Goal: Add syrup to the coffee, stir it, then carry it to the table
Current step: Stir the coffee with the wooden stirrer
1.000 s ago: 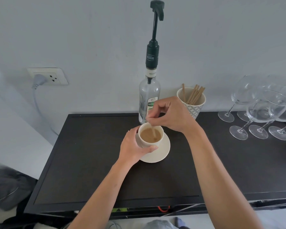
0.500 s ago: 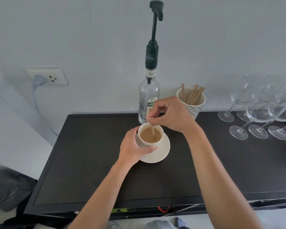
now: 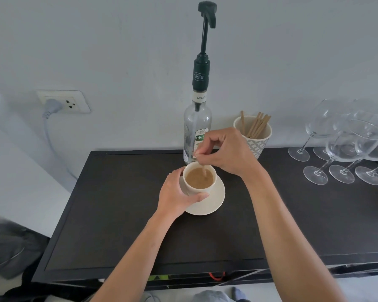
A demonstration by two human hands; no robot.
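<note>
A cream cup [image 3: 212, 184] full of light-brown coffee stands on a cream saucer [image 3: 214, 202] on the black counter [image 3: 118, 214]. My left hand [image 3: 176, 195] wraps around the cup's left side. My right hand [image 3: 229, 149] hovers just above and behind the cup, pinching a thin wooden stir stick [image 3: 203, 170] whose lower end dips into the coffee. Right behind the cup stands the clear syrup bottle [image 3: 198, 127] with a tall dark-green pump on top.
A patterned cup of wooden stir sticks [image 3: 254, 136] stands by the wall, right of the bottle. Several wine glasses [image 3: 345, 147] crowd the counter's right end. A wall socket with a grey plug [image 3: 62, 102] is at the left.
The stick's tip has shifted slightly inside the cup as my right hand moves it around. My left hand and the cup stay put.
</note>
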